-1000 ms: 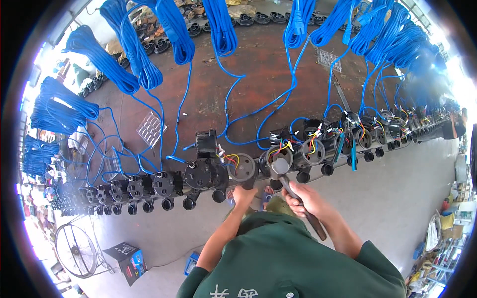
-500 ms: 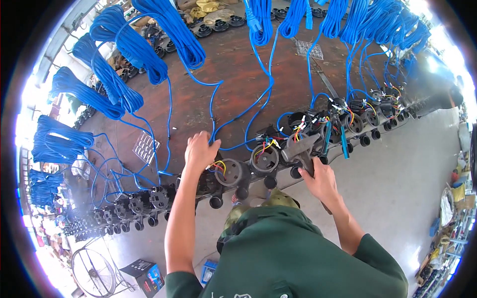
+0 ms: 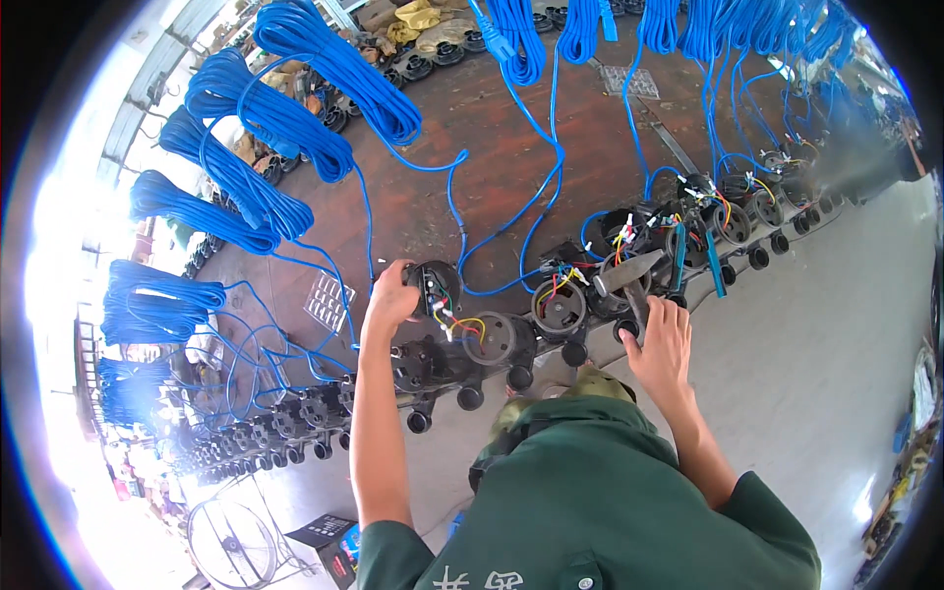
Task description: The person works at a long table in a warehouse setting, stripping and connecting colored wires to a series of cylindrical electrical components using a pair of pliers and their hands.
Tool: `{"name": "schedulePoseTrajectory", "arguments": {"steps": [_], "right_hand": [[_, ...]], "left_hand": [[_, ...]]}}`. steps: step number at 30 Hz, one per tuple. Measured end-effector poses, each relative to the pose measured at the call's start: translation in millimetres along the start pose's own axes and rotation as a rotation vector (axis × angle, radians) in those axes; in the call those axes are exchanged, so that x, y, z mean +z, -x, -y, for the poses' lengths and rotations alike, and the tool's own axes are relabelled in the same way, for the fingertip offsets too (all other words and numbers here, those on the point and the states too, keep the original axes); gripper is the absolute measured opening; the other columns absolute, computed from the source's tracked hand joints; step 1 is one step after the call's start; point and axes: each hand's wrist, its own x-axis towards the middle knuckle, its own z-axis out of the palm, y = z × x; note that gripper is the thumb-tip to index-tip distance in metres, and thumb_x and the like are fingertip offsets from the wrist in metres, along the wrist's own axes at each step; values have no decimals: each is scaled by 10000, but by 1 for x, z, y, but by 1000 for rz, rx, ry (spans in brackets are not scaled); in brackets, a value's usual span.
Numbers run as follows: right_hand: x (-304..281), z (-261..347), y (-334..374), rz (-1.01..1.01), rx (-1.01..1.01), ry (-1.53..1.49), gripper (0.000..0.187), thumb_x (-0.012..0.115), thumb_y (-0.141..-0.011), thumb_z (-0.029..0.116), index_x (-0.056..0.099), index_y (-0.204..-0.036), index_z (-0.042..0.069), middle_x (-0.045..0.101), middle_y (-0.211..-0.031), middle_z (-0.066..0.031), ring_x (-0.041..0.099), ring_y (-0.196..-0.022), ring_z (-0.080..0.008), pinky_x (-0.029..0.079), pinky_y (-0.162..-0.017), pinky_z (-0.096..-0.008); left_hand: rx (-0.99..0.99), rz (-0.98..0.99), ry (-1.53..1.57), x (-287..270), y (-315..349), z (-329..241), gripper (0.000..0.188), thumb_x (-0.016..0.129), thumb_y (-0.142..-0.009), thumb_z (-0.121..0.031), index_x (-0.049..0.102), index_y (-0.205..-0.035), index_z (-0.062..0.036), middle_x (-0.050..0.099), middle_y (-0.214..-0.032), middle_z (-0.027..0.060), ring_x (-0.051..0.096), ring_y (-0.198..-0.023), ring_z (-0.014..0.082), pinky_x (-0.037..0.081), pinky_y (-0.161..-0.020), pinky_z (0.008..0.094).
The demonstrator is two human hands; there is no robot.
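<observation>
My left hand (image 3: 393, 297) grips the edge of a round black cover (image 3: 438, 285), which is tipped up with its inner side and wires showing. Red, yellow and white-tipped wires run from it to an open round black housing (image 3: 489, 339) just to the right. My right hand (image 3: 664, 349) is closed around the handle of a hammer (image 3: 629, 275); its head rests over or just above the neighbouring housings. Left of the hammer lies another open housing (image 3: 559, 306) with loose coloured wires. Beyond the hammer are teal-handled pliers (image 3: 714, 264).
Black housings (image 3: 320, 405) line the table's near edge on both sides. Blue cable coils (image 3: 339, 74) lie across the brown tabletop (image 3: 511, 128), their leads running to the housings. A metal bar (image 3: 674, 147) lies farther back. A fan (image 3: 232, 543) stands on the floor at lower left.
My left hand has raised the round cover so its wired inner side shows. My right hand stays at the hammer handle. The whole view has shifted, moving the scene rightward.
</observation>
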Motion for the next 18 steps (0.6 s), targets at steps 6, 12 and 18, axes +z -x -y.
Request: {"name": "schedulePoseTrajectory", "arguments": {"steps": [6, 12, 18], "right_hand": [[5, 84, -31, 78, -281, -579, 372, 806, -843, 190, 613, -1120, 34, 673, -1039, -154, 657, -971, -376, 529, -830, -471], [55, 160, -52, 705, -2, -744, 383, 773, -903, 348, 662, -971, -13, 708, -838, -133, 718, -812, -336, 533, -707, -462], [100, 169, -54, 1006, 402, -1362, 266, 696, -975, 230, 656, -1040, -24, 743, -919, -98, 612, -712, -127, 465, -566, -308]], "left_hand": [[315, -39, 366, 25, 69, -12, 687, 504, -669, 179, 637, -1317, -6, 697, -1105, 93, 648, -967, 180, 511, -875, 283], [300, -227, 285, 40, 77, 2, 528, 522, -743, 148, 621, -1250, 37, 704, -1060, 132, 671, -958, 215, 526, -883, 321], [490, -568, -154, 38, 66, 8, 374, 622, -751, 68, 586, -1121, 31, 636, -1028, 237, 617, -995, 435, 502, -915, 466]]}}
